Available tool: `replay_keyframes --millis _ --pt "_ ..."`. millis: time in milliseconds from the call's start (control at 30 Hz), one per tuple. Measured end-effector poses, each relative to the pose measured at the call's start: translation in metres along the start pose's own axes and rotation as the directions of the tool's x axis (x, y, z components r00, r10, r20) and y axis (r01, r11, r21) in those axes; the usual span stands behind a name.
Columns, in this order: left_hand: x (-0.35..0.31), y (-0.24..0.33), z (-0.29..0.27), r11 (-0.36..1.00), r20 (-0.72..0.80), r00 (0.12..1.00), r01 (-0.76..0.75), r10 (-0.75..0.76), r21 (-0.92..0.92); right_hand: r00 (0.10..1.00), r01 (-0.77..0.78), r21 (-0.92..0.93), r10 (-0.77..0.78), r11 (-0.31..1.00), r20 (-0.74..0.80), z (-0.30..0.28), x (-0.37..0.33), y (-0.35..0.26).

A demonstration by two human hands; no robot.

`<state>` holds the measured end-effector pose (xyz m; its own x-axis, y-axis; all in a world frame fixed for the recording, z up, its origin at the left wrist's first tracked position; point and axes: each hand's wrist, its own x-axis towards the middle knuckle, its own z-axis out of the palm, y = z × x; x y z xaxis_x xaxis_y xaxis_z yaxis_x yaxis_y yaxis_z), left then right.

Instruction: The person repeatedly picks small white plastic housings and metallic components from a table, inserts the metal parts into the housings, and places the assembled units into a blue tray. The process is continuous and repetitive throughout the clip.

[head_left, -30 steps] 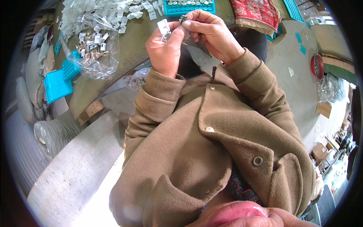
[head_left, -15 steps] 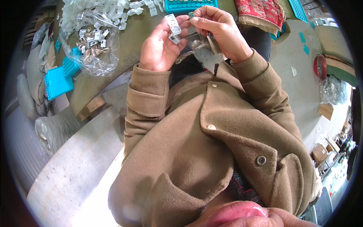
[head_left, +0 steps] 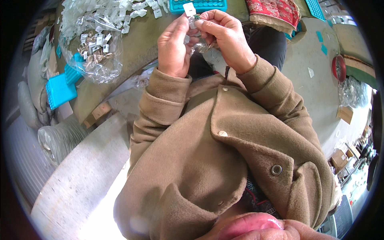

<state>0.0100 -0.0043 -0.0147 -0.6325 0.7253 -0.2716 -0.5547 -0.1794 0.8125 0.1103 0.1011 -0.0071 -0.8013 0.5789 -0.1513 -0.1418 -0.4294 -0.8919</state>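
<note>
My left hand (head_left: 174, 51) is closed, holding a small white card (head_left: 189, 9) that stands up between thumb and fingers. Right beside it, my right hand (head_left: 229, 39) pinches a small green piece (head_left: 196, 17) against the card's lower edge. The piece is too small to name more exactly. Some shiny clear material shows below the fingertips, partly hidden by the hands. On the table to the left, a clear plastic bag (head_left: 109, 69) holds several white-tagged, gold-coloured items (head_left: 96, 45).
A heap of translucent plastic pieces (head_left: 100, 14) covers the table's far left. A blue tray (head_left: 218, 5) with round items lies just beyond my hands. Red patterned cloth (head_left: 274, 12) is at the right. Blue ridged trays (head_left: 61, 91) sit at the table's left edge.
My left hand has turned and its fingers have closed in, moving right toward my right hand. The white card has risen upright. My right hand has shifted slightly left and down.
</note>
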Motion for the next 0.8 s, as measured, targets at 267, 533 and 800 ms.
replay_keyframes --millis 267,533,800 --pt "0.0057 0.0015 -0.0085 0.987 0.071 0.989 -0.133 0.127 0.087 0.996 -0.087 0.089 0.084 0.992 0.036 -0.0048 0.0014 0.0014" --pt "0.0027 0.0036 -0.0057 0.992 0.098 0.988 -0.126 0.124 0.017 0.995 -0.019 0.068 0.012 0.997 0.101 -0.0089 0.0066 0.0005" --pt "0.0002 0.0012 -0.0012 0.95 0.062 0.97 -0.243 0.235 0.197 0.984 -0.079 0.105 0.06 0.991 0.17 -0.0103 0.0063 -0.0006"
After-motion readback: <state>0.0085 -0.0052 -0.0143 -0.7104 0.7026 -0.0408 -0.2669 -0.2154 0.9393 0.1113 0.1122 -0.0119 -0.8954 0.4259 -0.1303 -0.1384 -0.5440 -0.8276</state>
